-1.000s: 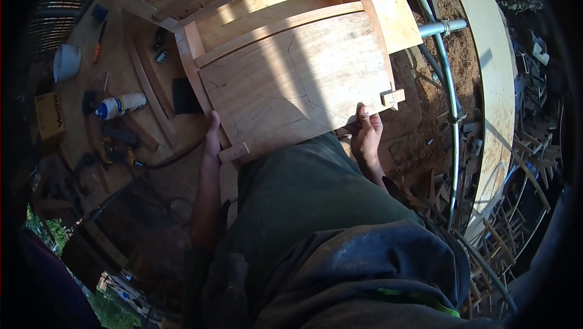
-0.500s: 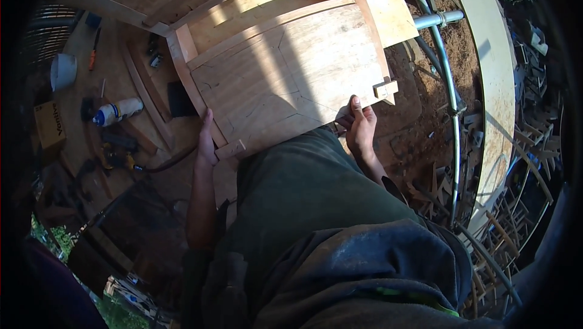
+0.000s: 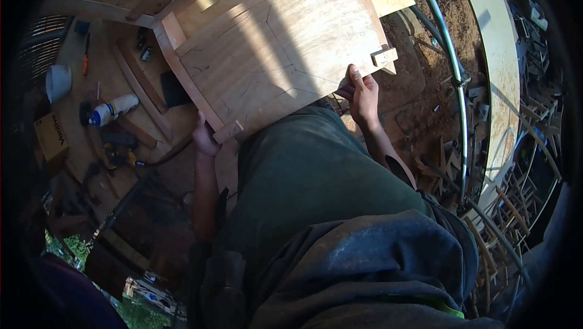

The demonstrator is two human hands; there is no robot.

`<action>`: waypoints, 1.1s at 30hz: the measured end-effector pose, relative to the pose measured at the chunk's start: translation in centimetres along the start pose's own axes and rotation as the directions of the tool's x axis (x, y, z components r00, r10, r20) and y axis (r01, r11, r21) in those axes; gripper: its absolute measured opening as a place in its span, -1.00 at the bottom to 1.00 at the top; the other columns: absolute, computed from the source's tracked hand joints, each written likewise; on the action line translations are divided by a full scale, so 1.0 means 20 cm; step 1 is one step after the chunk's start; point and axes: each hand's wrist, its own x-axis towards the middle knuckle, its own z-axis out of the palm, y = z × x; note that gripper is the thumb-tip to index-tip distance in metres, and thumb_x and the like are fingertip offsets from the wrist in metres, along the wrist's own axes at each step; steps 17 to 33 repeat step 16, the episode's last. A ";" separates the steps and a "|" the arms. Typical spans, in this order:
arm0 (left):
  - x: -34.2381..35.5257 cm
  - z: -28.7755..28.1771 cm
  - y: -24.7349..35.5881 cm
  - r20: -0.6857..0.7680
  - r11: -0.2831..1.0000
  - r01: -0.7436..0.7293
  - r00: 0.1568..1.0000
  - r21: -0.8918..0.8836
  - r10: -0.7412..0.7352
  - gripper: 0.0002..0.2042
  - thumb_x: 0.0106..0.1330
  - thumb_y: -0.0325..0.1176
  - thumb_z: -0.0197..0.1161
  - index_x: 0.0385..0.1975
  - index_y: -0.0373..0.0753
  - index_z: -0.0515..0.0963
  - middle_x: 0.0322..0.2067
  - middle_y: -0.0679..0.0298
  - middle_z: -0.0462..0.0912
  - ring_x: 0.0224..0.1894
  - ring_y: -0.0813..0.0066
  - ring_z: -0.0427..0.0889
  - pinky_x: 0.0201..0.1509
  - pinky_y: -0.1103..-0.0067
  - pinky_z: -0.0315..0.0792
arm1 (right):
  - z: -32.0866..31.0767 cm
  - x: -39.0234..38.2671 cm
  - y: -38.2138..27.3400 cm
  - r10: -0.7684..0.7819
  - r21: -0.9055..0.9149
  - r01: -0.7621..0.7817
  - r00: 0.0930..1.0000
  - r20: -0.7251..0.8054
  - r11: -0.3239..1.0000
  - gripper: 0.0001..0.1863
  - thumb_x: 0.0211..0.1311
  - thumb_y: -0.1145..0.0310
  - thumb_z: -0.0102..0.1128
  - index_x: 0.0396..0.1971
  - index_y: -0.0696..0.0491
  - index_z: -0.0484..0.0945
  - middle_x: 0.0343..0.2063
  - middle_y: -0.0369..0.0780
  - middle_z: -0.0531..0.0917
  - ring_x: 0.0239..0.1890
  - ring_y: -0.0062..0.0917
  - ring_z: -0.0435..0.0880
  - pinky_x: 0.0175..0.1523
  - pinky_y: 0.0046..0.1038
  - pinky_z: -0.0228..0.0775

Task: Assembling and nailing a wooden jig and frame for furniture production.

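Observation:
A wooden panel (image 3: 291, 56) with pencil lines on its face lies in front of me, set in a pale wooden frame (image 3: 188, 83). My right hand (image 3: 364, 98) grips the panel's near edge toward the right, thumb on top and fingers beneath. At the near left corner, my left hand (image 3: 206, 141) holds the frame from its outer side; its fingers are partly hidden under the wood. A small wooden block (image 3: 384, 57) sits at the near right corner, and a short wooden strip (image 3: 228, 132) at the near left one.
On the left worktop (image 3: 97, 37) are a plastic bottle (image 3: 115, 109), a white cup (image 3: 58, 82), a cardboard box (image 3: 51, 138), a yellow-and-black power tool (image 3: 118, 155) and wood strips (image 3: 138, 80). Metal tubing (image 3: 448, 56) runs along the right, beside a long board (image 3: 495, 86) and heaped wood offcuts (image 3: 537, 128).
Panel and frame have shifted up and left in the view, both hands still on them. My left thumb now stands farther out from the frame's side.

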 end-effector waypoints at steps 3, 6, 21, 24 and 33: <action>-0.06 -0.15 -0.14 0.188 0.987 -0.047 0.979 -0.152 0.075 -0.30 0.32 0.03 0.22 0.32 -0.31 0.22 0.26 0.05 0.36 0.30 0.20 0.35 0.37 0.25 0.24 | -0.12 0.06 0.07 0.000 0.078 -0.010 0.991 0.133 0.997 -0.75 0.38 0.19 0.19 -0.31 0.07 0.50 -0.52 -0.35 0.57 -0.59 -0.66 0.58 -0.43 -0.56 0.53; -0.07 -0.09 -0.24 0.303 0.991 -0.122 0.944 -0.063 0.135 -0.36 0.25 -0.08 0.32 0.23 -0.32 0.32 0.16 0.06 0.46 0.16 0.23 0.49 0.22 0.28 0.38 | -0.04 0.03 -0.04 -0.044 0.014 0.044 0.999 0.026 0.999 -0.75 0.39 0.18 0.18 -0.29 0.07 0.51 -0.49 -0.30 0.62 -0.49 -0.60 0.66 -0.37 -0.54 0.57; -0.26 0.19 -0.18 -0.214 0.872 -0.298 0.891 0.389 0.400 -0.54 0.30 -0.18 0.31 0.06 -0.37 0.47 -0.23 0.11 0.67 -0.56 0.54 0.53 -0.61 0.67 0.31 | -0.25 0.13 -0.39 -0.160 -0.755 0.208 0.978 0.138 0.622 -0.51 0.23 -0.09 0.29 -0.44 0.12 0.60 -0.75 -0.32 0.54 -0.71 -0.69 0.49 -0.59 -0.64 0.24; -0.26 0.19 -0.18 -0.214 0.872 -0.298 0.891 0.389 0.400 -0.54 0.30 -0.18 0.31 0.06 -0.37 0.47 -0.23 0.11 0.67 -0.56 0.54 0.53 -0.61 0.67 0.31 | -0.25 0.13 -0.39 -0.160 -0.755 0.208 0.978 0.138 0.622 -0.51 0.23 -0.09 0.29 -0.44 0.12 0.60 -0.75 -0.32 0.54 -0.71 -0.69 0.49 -0.59 -0.64 0.24; -0.26 0.19 -0.18 -0.214 0.872 -0.298 0.891 0.389 0.400 -0.54 0.30 -0.18 0.31 0.06 -0.37 0.47 -0.23 0.11 0.67 -0.56 0.54 0.53 -0.61 0.67 0.31 | -0.25 0.13 -0.39 -0.160 -0.755 0.208 0.978 0.138 0.622 -0.51 0.23 -0.09 0.29 -0.44 0.12 0.60 -0.75 -0.32 0.54 -0.71 -0.69 0.49 -0.59 -0.64 0.24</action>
